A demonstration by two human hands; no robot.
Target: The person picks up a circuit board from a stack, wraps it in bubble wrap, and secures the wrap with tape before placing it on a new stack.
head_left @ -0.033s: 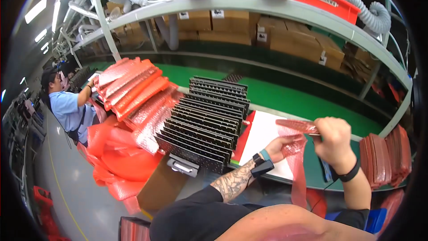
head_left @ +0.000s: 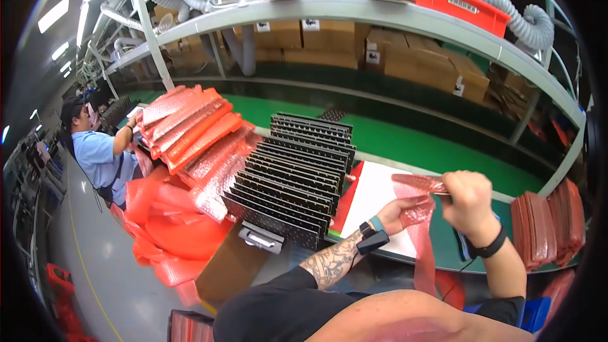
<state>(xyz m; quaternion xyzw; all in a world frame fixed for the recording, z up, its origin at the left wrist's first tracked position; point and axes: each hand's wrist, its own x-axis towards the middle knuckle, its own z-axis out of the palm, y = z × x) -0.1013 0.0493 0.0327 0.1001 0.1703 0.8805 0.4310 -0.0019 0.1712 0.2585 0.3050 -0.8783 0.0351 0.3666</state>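
In front of me a pink bubble-wrap bag (head_left: 417,212) is held over a white sheet (head_left: 373,199) on the table, its loose end hanging past the front edge. My left hand (head_left: 392,215), palm up, is closed on the bag's lower part. Higher and to the right, my right hand (head_left: 467,201) is clenged in a fist at the end of the bag's folded upper strip. Whether anything sits inside the bag cannot be made out. Left of the sheet, a rack of several upright black perforated panels (head_left: 294,177) stands on the table.
Flat red bubble bags (head_left: 187,120) pile up at the left, with loose red wrap (head_left: 174,228) spilling below. Filled pink packs (head_left: 535,228) stand at the right. A metal shelf rail (head_left: 316,6) carries a red bin (head_left: 459,6). A co-worker (head_left: 98,149) works at far left.
My right hand has shifted very slightly left toward the bag. Both hands keep their hold, and the rest looks the same.
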